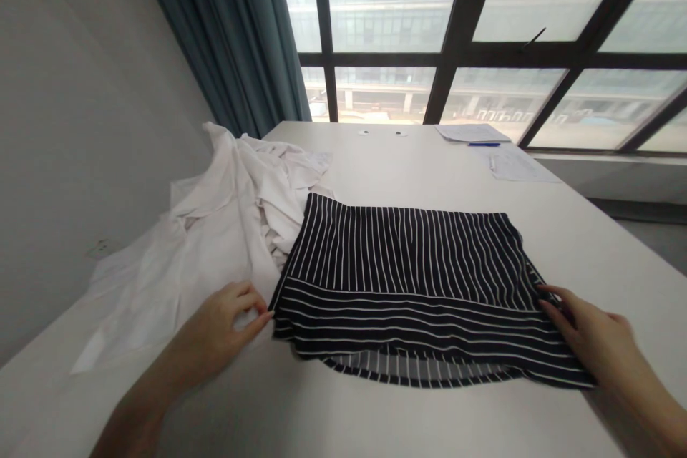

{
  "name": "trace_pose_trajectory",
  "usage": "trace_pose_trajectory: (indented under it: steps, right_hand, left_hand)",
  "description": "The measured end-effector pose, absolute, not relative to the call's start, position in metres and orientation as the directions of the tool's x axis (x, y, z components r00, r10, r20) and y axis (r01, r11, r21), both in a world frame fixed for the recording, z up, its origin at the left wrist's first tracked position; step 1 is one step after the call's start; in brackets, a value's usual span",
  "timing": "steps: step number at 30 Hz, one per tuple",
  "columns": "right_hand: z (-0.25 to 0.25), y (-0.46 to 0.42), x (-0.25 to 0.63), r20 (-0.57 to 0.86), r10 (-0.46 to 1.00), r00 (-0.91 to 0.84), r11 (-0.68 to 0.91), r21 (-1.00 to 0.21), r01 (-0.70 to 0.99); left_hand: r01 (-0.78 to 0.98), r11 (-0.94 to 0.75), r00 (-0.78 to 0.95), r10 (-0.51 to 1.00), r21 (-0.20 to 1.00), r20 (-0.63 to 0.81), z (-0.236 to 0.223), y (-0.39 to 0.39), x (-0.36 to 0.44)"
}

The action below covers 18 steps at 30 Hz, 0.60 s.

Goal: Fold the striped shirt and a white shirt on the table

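A dark navy garment with thin white stripes (408, 279) lies folded flat on the white table (408, 164). My left hand (222, 329) is at its near left corner, fingertips pinched on the fabric edge. My right hand (590, 340) rests on the garment's right edge, fingers pressed together over the cloth. A near fold shows stripes running sideways, while the upper part has stripes running lengthwise.
A heap of pale pinkish-white clothing (215, 229) lies to the left, partly under the striped garment. Papers (472, 132) and a blue pen (483, 144) sit at the far right. A teal curtain (230, 36) and large windows stand behind the table.
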State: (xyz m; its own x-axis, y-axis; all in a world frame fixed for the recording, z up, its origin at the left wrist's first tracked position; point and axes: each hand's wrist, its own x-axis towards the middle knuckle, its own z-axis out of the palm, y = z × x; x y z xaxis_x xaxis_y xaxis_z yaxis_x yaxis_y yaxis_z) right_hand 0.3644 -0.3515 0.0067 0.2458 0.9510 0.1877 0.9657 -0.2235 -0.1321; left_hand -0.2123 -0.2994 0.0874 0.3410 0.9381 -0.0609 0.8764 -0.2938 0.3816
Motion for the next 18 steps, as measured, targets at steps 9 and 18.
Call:
trace_pose_trajectory:
  steps: [9,18]
  right_hand:
    - [-0.001,-0.354,0.373,0.227,0.953,0.202,-0.171,-0.151,0.974]
    - [-0.007,-0.354,0.377,0.262,0.947,0.185,-0.154,-0.134,0.979]
  left_hand:
    - [0.945,-0.325,0.327,0.941,0.045,-0.089,0.080,-0.313,-0.166]
    - [0.981,-0.193,0.193,0.981,0.000,-0.033,0.062,-0.328,-0.157]
